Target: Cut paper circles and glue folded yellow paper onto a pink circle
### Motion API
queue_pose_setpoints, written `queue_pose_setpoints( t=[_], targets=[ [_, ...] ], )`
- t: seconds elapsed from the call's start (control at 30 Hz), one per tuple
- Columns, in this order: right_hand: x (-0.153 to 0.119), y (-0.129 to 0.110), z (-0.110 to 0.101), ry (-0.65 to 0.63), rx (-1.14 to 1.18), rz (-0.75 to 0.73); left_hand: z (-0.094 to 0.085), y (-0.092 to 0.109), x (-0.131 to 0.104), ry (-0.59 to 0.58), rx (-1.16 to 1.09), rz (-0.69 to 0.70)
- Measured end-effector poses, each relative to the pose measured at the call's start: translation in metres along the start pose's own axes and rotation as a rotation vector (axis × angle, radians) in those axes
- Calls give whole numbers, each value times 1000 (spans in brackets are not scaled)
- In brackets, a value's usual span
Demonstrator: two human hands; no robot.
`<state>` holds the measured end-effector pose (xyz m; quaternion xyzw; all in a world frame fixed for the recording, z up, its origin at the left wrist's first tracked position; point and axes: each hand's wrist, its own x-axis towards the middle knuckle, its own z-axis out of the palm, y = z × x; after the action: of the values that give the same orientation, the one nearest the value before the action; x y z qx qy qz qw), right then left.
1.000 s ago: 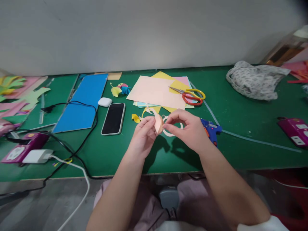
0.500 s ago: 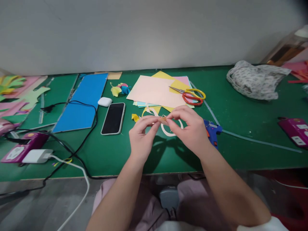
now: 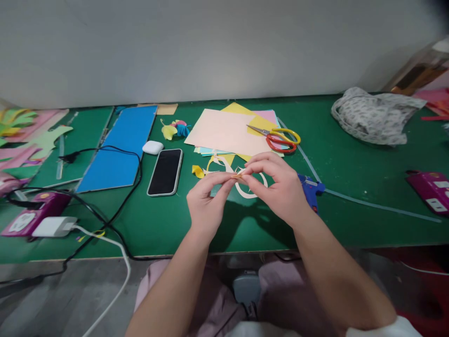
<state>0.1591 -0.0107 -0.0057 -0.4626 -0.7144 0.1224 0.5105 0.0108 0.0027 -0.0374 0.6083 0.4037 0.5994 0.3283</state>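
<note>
Pinching with the thumb and fingers of the left hand [image 3: 206,202] and right hand [image 3: 278,187], we grip the small peach paper piece [image 3: 237,177], mostly hidden between the two sets of fingertips. If we press unevenly, it could crease or tear; if we loosen either pinch, it could slip down beside the paper ring [image 3: 250,197]. Swinging the right hand outward could knock the blue glue gun [image 3: 312,187] just beside it.
</note>
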Motion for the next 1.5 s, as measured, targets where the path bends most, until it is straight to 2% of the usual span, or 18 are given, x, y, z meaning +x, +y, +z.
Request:
queue_pose_setpoints(
  t=[0.2,0.73,1.13,1.5],
  targets=[
    [-1,1,-1,-17,27,-10,-1,0,0,-16,13,35],
    [-2,-3,-7,-31,-36,-122,-8,0,3,-106,19,277],
    [-2,-5,-7,-41,-44,-149,-11,5,3,-168,103,362],
    [-2,-8,-6,-55,-37,-164,-13,7,4,-158,119,387]
  ],
)
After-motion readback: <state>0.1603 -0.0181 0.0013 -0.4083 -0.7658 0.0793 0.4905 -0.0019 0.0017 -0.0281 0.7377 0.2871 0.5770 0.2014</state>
